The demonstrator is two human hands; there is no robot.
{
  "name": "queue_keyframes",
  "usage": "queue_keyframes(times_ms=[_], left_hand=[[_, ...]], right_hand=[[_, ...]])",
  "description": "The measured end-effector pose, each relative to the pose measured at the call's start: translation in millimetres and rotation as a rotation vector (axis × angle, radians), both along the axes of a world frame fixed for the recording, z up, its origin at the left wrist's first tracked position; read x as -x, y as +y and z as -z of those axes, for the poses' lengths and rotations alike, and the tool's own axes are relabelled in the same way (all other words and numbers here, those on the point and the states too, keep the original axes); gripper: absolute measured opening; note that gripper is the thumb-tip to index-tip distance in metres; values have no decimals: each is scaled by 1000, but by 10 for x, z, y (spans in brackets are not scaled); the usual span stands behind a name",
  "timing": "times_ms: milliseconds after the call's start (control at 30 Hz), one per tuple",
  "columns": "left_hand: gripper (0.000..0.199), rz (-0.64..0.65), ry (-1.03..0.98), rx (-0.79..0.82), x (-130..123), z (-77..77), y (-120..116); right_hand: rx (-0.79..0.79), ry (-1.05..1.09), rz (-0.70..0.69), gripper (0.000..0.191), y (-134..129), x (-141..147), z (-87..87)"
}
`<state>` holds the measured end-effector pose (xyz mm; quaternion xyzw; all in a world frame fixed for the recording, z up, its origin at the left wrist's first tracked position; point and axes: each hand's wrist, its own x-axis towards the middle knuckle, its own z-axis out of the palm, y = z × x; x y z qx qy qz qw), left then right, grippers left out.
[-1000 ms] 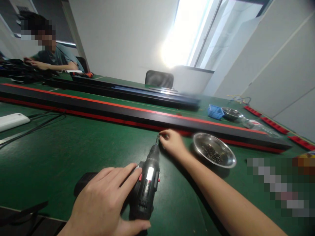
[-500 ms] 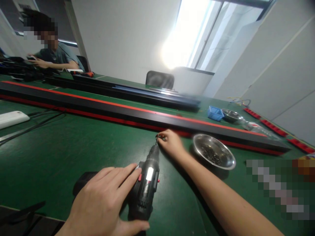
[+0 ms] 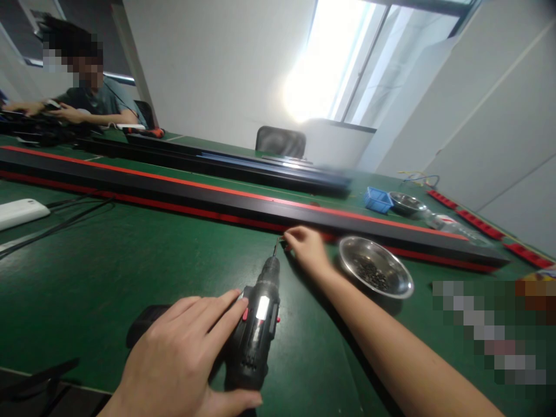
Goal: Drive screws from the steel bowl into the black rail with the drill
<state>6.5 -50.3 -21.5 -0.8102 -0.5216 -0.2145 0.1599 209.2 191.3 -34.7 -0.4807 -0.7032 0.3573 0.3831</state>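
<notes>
A black cordless drill (image 3: 256, 324) lies on its side on the green table, its bit (image 3: 275, 248) pointing away from me. My left hand (image 3: 182, 347) is closed over the drill's grip, with the thumb along its rear end. Close by the bit's tip, the thumb and fingers of my right hand (image 3: 306, 246) are pinched together. Whatever sits between those fingertips is too small to make out. To the right of that hand stands a round metal bowl (image 3: 402, 278) with many small dark pieces, apparently screws (image 3: 373, 275), at its bottom.
A long black bar with red edges (image 3: 195, 200) crosses the green table (image 3: 130, 255) beyond my hands. Farther off are dark rails (image 3: 243, 168), a blue basket (image 3: 377, 200) and another metal bowl (image 3: 408, 202). A white device (image 3: 21, 214) lies left. A person (image 3: 113, 104) sits far left.
My right hand has drawn slightly to the right, off the bit's tip, where its fingers were before. The drill and my left hand have barely moved. The person's hand reaches farther left.
</notes>
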Motion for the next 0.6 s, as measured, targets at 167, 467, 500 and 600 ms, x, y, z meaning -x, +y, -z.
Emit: queue_keyframes(times_ms=[167, 467, 500, 600], left_hand=[[87, 20, 18, -33, 2, -7, 18], [86, 28, 11, -54, 9, -5, 17], [87, 26, 10, -53, 8, -1, 15], [88, 25, 12, -49, 6, 3, 12]], right_hand=[[22, 77, -28, 15, -30, 8, -47], [54, 24, -64, 21, -21, -25, -44], [57, 14, -62, 21, -21, -26, -47], [53, -5, -65, 25, -28, -22, -64]])
